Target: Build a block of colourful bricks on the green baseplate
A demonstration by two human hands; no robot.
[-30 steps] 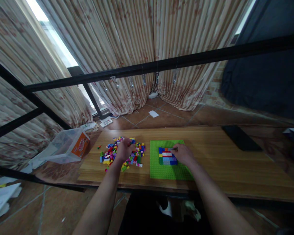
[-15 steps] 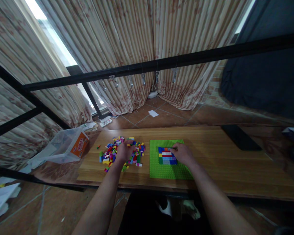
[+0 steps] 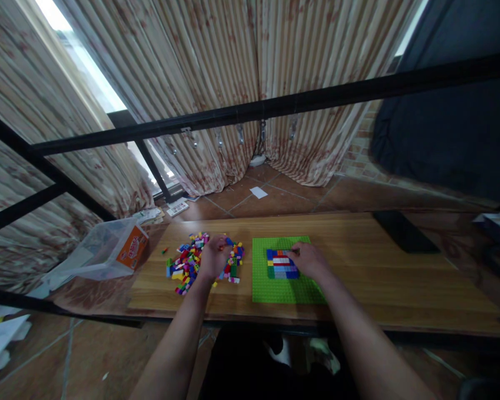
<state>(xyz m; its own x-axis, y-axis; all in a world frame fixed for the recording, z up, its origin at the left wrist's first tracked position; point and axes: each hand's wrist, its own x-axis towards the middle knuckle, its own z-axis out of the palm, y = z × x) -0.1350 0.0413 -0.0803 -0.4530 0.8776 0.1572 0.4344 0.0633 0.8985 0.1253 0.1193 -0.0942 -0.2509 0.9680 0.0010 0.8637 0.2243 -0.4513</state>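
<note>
My left hand (image 3: pixel 214 258) is over the pile of loose toy bricks (image 3: pixel 183 265), its fingers curled together. A blue brick (image 3: pixel 229 242) shows at its fingertips; whether it is gripped or lies behind them is unclear. My right hand (image 3: pixel 311 260) rests at the right side of a flat patch of joined bricks (image 3: pixel 281 268) on a green baseplate (image 3: pixel 262 289). Its thumb and fingers are pinched at the patch's upper right edge, and what is between them is too small to make out. The patch has blue, red, white, yellow and green bricks in rows.
The wooden table (image 3: pixel 358 283) carries a dark flat object (image 3: pixel 404 230) at its far right. A clear plastic bin (image 3: pixel 104 244) with an orange label stands beyond the left end. A black metal rail (image 3: pixel 233 115) crosses in front of the curtains (image 3: pixel 208 55).
My left hand's fingers have drawn together over the pile, where they were reaching out before. My right hand stays pinched at the same edge of the patch. The whole view has shifted slightly.
</note>
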